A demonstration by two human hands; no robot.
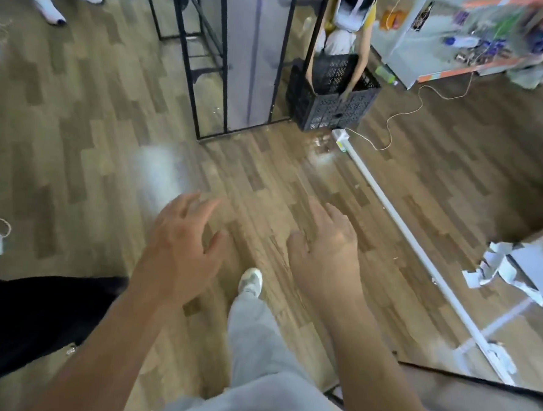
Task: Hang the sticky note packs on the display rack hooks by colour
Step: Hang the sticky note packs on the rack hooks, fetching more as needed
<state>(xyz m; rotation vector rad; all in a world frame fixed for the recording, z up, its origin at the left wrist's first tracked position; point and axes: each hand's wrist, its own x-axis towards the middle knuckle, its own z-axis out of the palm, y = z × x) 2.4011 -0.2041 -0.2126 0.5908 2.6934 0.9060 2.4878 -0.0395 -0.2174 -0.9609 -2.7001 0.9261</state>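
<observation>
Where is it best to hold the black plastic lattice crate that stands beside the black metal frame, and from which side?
Probably by the top rim of two opposite walls, from above: the black plastic lattice crate stands upright on the floor, open top up. Another person's arms reach down to it from the far side, so come from the near side.

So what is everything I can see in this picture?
floor: one, brown wood, throughout
metal frame: one, black, top centre
crate: one, black, right of the frame
table: one, pale, cluttered, top right
pole: one, white, on the floor, right
torn paper: several scraps, white, right edge
another person's shoes: two, white, top left
own trouser leg: one, grey, bottom centre
own shoe: one, white, between the hands
left hand: one, open, empty, centre
right hand: one, open, empty, centre
</observation>
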